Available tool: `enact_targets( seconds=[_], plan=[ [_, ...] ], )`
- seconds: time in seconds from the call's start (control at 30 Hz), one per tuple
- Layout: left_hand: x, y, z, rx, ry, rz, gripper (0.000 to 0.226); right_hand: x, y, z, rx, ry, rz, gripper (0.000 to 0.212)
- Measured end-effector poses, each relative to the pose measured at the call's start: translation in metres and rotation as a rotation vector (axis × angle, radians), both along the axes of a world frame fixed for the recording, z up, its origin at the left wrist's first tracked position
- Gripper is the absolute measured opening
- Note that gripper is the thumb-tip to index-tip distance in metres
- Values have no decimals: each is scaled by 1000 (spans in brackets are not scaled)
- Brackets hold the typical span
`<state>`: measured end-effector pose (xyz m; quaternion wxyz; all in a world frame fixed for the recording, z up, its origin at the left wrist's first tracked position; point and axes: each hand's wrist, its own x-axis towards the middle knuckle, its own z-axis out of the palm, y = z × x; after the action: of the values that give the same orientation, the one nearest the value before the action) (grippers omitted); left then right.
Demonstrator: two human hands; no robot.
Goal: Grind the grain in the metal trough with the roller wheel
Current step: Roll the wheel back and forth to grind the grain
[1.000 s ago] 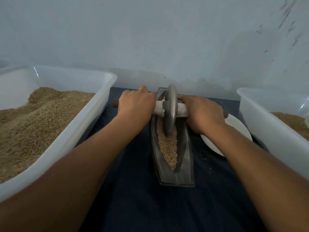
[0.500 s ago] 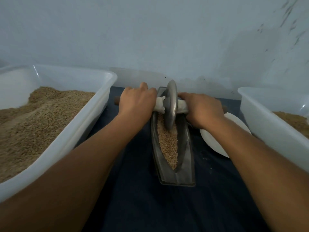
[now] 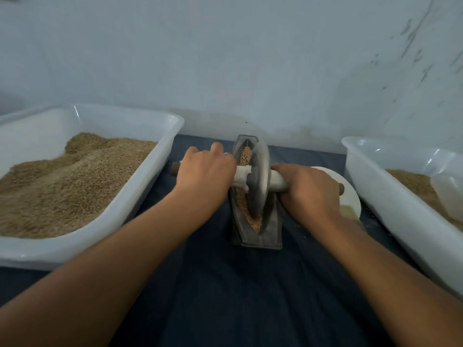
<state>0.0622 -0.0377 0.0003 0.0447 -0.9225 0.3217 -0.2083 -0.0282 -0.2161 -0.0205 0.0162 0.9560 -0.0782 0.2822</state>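
Currently mid-grind: both hands wrapped round the axle handle [image 3: 278, 182], 1 each side of the roller wheel [image 3: 259, 179]. Left hand [image 3: 204, 171] grips the left stub, right hand [image 3: 309, 190] grips the right stub; fingers curled tight on both. Wheel stands upright in the metal trough [image 3: 271, 231] at frame centre, rim down in the grain [image 3: 254, 220], toward the near half of the trough. Some grain also shows at the far end behind the wheel.

Judgement for the stroke: keep equal downward load on both hands so the wheel stays vertical and tracks the groove; roll the full length to catch the far-end grain; slow at each tip so kernels don't spill onto the dark cloth [image 3: 225, 296].

White bin [image 3: 160, 156] of grain at left, second bin [image 3: 375, 186] at right, white plate [image 3: 350, 194] just beside the right hand.
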Motion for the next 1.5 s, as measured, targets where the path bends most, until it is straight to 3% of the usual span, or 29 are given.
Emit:
enact_targets(
  seconds=[0.2,0.6,0.8,0.97,1.13,1.5],
  plan=[
    [-5,-3,3,3,10,-6,19,-12,2,-5,-15,-48,-46,45],
    [52,-29,-7,-13,8,41,21,60,-31,2,-37,143,-14,53],
    [81,-40,-5,-72,48,31,26,96,-49,15,-64,289,-58,77],
    [89,-44,-7,-104,27,47,31,110,-54,23,-56,346,-10,76],
    [76,-42,-7,-83,-78,14,23,92,-50,13,-12,292,-61,70],
    [22,-11,-5,-17,-28,16,27,27,-13,3,-15,80,1,49]
  ],
)
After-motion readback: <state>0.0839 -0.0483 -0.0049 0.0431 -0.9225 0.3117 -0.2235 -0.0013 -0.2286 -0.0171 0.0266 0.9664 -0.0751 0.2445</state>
